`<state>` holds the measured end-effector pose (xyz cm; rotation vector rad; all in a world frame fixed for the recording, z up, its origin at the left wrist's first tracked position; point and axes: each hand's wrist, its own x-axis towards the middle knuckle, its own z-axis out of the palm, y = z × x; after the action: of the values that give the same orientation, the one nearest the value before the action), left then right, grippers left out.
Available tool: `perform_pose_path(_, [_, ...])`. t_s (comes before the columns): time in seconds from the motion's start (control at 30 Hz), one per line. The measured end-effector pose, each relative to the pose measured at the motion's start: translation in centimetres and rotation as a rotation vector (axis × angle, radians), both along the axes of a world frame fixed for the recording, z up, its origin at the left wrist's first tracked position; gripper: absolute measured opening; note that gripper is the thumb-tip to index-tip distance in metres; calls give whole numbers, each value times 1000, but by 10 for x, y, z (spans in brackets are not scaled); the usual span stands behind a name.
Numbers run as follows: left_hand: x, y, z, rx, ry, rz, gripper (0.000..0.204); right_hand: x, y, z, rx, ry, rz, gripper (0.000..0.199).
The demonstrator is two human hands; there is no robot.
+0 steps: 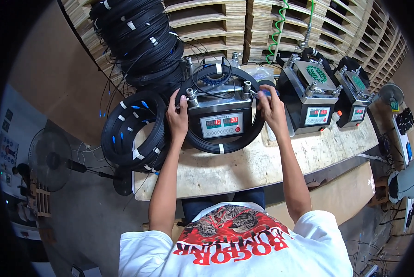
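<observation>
A coil of black cable (249, 141), bound with white tape, is held up in front of a polishing machine (246, 117). My left hand (178, 117) is wrapped round the coil's left side, and my right hand (272, 111) grips its right side. Through the ring show the machine's lit red digits and buttons on its front panel (222, 125). A small blue piece shows by my right fingers; I cannot tell its kind. Behind the coil's upper part lies a round fixture with blue parts (215, 81), partly hidden.
More black cable coils (117, 134) with blue connectors lean at the table's left. A tall stack of coils (140, 51) rises behind them. Two more machines (314, 99) (356, 99) with green pieces on top stand to the right. A standing fan (52, 159) is at far left.
</observation>
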<state>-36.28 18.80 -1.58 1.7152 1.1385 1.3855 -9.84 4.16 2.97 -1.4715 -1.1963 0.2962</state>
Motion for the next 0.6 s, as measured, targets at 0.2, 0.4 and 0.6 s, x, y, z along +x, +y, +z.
perform_pose_path(0.2, [1, -1, 0, 4, 2, -9, 59, -3, 1, -7, 46, -6, -50, 17])
perform_pose_path(0.4, [1, -4, -1, -7, -1, -7, 59, -6, 2, -9, 162, -116, -51, 16])
perform_pose_path(0.6, [0, -1, -1, 25, -29, 10, 54, -10, 5, -12, 112, 100, -57, 17])
